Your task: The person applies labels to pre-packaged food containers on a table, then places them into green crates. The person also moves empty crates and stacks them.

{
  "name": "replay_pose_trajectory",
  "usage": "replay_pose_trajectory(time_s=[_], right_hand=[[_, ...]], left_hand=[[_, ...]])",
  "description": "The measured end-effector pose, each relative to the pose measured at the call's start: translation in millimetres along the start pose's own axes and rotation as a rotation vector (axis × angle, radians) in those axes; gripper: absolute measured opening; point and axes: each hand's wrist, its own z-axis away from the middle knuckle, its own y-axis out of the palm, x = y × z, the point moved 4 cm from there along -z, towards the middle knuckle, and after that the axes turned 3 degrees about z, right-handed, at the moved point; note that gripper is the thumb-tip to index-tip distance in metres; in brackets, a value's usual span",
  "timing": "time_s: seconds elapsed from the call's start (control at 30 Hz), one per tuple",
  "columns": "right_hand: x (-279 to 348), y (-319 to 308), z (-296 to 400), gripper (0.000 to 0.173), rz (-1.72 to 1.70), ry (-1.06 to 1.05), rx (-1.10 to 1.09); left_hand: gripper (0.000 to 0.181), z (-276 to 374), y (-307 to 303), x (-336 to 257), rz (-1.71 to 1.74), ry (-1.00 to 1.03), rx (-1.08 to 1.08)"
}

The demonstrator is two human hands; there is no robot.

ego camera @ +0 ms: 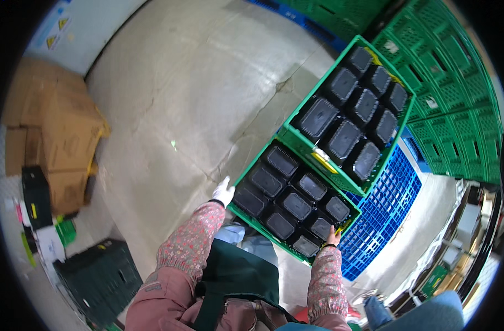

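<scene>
A green plastic crate (257, 229) is held in front of my body, filled with several black plastic containers (297, 205). My left hand (223, 193), in a white glove, grips the crate's left end with the thumb raised; some fingers are hidden. At the right end, my right hand (334, 237) holds the crate beside its yellow handle clip, fingers partly out of sight. Just beyond is a second green crate (305, 155), standing higher and packed with similar black containers (345, 138). It overlaps the far edge of the held crate in this view.
A blue plastic pallet (384, 215) lies under and right of the crates. Tall stacks of green crates (442, 82) rise at the right. Cardboard boxes (65, 136) and a dark crate (98, 281) stand at left. A person's jeans-clad leg (378, 312) shows at lower right.
</scene>
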Motion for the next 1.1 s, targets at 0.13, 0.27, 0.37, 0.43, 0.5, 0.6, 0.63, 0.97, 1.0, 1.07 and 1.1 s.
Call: replay_pose_trajectory(time_s=[0.13,0.27,0.37,0.43,0.5,0.6,0.63,0.97,1.0,1.07,1.1], right_hand=[[108.4,24.6,70.2,0.069,-0.569,0.140,0.061],[226.5,88.2,141.1,0.075,-0.950,0.269,0.334],[310.3,150.6,160.6,0.079,-1.026,0.276,0.360],[353.0,183.4,147.7,0.067,-1.012,0.228,0.349],[373.6,213.0,123.9,0.058,-0.986,0.230,0.247],[366.7,251.5,111.6,0.064,-0.778,0.458,-0.184],[353.5,248.1,98.4,0.066,-0.842,0.409,-0.243],[370.1,267.4,105.6,0.066,-0.846,0.481,-0.314],[356.8,263.8,108.2,0.066,-0.858,0.470,-0.355],[360.8,266.8,116.2,0.064,-0.714,0.494,-0.459],[361.2,266.5,115.2,0.058,-0.741,0.454,-0.410]], left_hand=[[0.044,-30.0,-58.5,23.4,0.271,-0.188,-0.130],[0.036,-87.4,-71.2,21.9,0.369,-0.150,-0.059],[0.034,-143.1,-70.1,35.3,0.233,-0.048,0.056],[0.036,-180.2,-72.8,43.4,0.495,-0.126,0.281],[0.033,-193.0,-115.7,5.3,0.552,-0.224,0.427],[0.031,-269.1,-204.8,-18.5,0.586,-0.010,0.401],[0.028,-285.9,-223.6,-31.2,0.771,0.132,0.359],[0.037,-386.8,-177.9,-223.7,0.860,-0.235,0.872],[0.037,-382.8,-149.9,-254.5,0.858,-0.210,0.938],[0.037,-379.3,-91.2,-295.7,0.580,-0.170,0.932],[0.039,-392.9,-53.4,-292.6,0.939,-0.224,1.157]])
